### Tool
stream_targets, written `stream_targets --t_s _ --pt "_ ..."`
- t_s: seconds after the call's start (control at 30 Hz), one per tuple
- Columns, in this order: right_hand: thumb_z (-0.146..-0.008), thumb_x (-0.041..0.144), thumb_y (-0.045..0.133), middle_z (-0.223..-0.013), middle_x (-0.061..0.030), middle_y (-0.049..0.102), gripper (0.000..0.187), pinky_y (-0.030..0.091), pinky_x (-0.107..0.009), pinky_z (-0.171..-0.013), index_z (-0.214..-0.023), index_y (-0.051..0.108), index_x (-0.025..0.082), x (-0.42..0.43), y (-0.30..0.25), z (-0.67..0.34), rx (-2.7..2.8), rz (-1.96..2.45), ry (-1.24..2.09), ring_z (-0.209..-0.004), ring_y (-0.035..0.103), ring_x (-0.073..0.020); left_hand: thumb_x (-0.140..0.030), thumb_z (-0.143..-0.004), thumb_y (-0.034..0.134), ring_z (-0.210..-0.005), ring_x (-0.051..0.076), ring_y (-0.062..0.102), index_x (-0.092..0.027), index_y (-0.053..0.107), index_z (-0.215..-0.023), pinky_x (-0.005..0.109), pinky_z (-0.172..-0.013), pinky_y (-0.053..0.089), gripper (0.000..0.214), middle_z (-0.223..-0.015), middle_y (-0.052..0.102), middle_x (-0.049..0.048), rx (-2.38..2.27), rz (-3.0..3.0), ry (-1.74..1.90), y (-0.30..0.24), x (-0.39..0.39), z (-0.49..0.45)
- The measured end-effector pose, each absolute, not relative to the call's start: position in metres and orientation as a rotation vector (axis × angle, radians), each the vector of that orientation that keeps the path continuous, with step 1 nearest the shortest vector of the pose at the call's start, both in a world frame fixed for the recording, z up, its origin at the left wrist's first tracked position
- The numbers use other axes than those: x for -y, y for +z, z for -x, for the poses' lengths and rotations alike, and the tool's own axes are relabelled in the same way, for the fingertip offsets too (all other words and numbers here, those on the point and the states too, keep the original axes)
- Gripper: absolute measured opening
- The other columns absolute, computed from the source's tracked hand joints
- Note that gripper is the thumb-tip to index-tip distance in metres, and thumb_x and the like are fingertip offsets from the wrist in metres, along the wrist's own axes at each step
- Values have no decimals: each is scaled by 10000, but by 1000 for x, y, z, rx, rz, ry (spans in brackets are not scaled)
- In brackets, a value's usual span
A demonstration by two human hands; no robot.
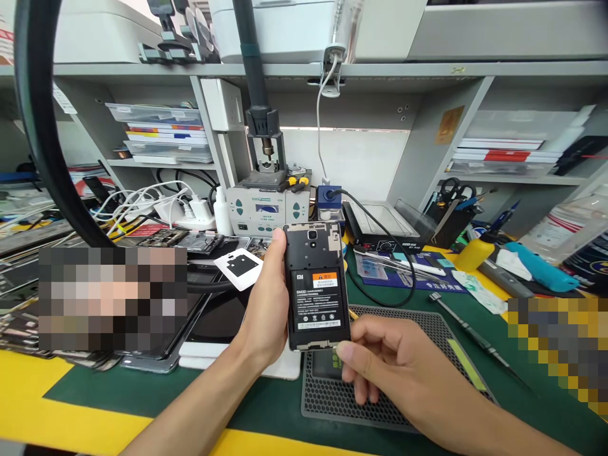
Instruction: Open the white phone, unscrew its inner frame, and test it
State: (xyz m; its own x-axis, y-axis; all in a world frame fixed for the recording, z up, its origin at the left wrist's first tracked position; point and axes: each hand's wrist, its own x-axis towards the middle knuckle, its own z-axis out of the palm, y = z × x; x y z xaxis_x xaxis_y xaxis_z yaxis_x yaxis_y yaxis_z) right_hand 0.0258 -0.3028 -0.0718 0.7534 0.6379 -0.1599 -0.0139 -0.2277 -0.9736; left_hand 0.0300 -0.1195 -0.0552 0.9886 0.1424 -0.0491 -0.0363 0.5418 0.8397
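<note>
A smartphone (317, 253) with its back cover off is held up before me, its battery (317, 307) and camera lens facing me. My left hand (268, 297) grips its left edge, thumb along the side near the top. At the lower right corner, my right hand (380, 354) pinches the phone between thumb and fingers; the other fingers curl beneath. Below the phone lies a grey honeycomb-patterned mat (361, 411), partly hidden by my right hand and the phone. A white card with a black cut-out shape (237, 266) lies just left of my left hand.
Stacked phones and tablets (213, 323) crowd the left. Behind stands a soldering station (266, 209). A thin pointed tool (475, 335) lies right of the mat. A black cable (399, 234) loops across the back. A yellow bottle (475, 253) stands back right.
</note>
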Motion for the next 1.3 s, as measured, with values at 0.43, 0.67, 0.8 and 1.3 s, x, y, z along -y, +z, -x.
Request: stream_targets --t_s 0.43,0.67,0.8,1.3 --pt "-907 489 663 -659 9 623 356 469 -225 -491 -834 588 149 299 -75 -34 478 1591 668 -497 595 -108 -862 -818 374 -867 333 729 -134 774 -945 454 -822 581 840 -884 761 166 -14 -796 -254 -44 114 -19" --pt "-831 372 790 -894 -1 650 449 447 -216 -559 -1174 560 194 289 -81 -26 484 1719 515 -615 553 -90 -859 -824 382 -815 270 696 -148 739 -962 383 -744 563 808 -852 734 131 -112 -817 -157 -50 127 -22" --pt "-714 255 876 -976 -17 648 709 429 -226 -584 -1310 495 205 284 -84 -23 460 1716 495 -652 560 -99 -820 -844 429 -887 242 671 -168 693 -1049 360 -819 525 733 -962 717 106 -158 -1033 17 -62 138 -20" --pt "-974 532 421 -877 -157 700 549 518 -294 -531 -1111 667 61 302 -69 -48 218 909 913 -606 661 -199 -361 -925 602 -874 179 628 -194 641 -1023 318 -828 497 197 -941 695 41 -62 -1069 146 -56 121 -27"
